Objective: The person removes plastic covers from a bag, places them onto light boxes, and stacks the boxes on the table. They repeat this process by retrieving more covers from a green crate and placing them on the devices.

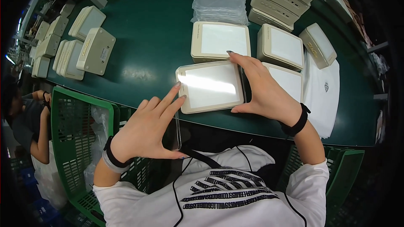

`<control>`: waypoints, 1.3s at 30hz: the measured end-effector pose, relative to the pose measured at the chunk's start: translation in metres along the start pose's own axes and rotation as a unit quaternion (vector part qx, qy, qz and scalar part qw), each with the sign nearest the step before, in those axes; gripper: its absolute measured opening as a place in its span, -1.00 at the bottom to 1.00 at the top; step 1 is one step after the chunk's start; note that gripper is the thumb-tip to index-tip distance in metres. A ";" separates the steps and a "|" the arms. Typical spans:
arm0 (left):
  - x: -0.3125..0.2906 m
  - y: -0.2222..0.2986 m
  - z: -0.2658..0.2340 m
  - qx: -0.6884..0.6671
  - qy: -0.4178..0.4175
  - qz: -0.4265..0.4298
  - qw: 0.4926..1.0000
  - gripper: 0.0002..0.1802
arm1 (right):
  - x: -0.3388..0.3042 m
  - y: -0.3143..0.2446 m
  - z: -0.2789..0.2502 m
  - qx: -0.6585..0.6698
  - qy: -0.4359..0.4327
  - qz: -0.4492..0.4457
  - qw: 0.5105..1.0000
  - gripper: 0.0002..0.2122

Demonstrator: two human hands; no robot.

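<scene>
A cream, rounded-corner device with a glossy white panel (210, 86) lies before me, strong glare across it. Clear plastic shows along its edges. My right hand (267, 88) spans its right side, fingertips at the far edge and thumb at the near edge. My left hand (147, 128) is at its left side, two fingertips touching the rim. Between those fingers and the left thumb stands a thin clear plastic edge (178, 132), apparently of a transparent cover; its full outline is hard to make out.
Behind lie similar cream devices (221, 40), a stack of clear-bagged sheets (219, 2) and piled cream units (277, 0). White bags (322, 96) lie at right, more units (97, 52) at left. Green crates (80, 143) flank me; another person (31, 122) sits at far left.
</scene>
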State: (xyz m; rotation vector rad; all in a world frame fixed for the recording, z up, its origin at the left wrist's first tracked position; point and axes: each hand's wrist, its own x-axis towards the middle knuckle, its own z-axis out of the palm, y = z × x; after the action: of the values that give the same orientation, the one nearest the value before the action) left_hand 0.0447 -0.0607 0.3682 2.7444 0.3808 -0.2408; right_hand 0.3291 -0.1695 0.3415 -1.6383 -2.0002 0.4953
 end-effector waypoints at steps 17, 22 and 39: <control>-0.003 -0.001 0.000 -0.010 -0.006 -0.025 1.000 0.30 | 0.006 -0.004 0.000 0.036 -0.035 0.030 0.998 0.05; -0.005 -0.003 0.001 0.002 0.005 -0.023 1.000 0.26 | 0.006 -0.008 0.001 0.024 -0.027 0.015 0.999 -0.03; 0.001 -0.001 0.006 0.016 0.018 0.007 1.000 0.15 | 0.006 -0.022 -0.005 -0.032 -0.052 0.087 0.994 -0.03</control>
State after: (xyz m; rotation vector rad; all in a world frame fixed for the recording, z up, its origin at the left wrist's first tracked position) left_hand 0.0445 -0.0622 0.3625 2.7848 0.3693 -0.1966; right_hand 0.3140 -0.1683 0.3593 -1.8714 -1.9743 0.5961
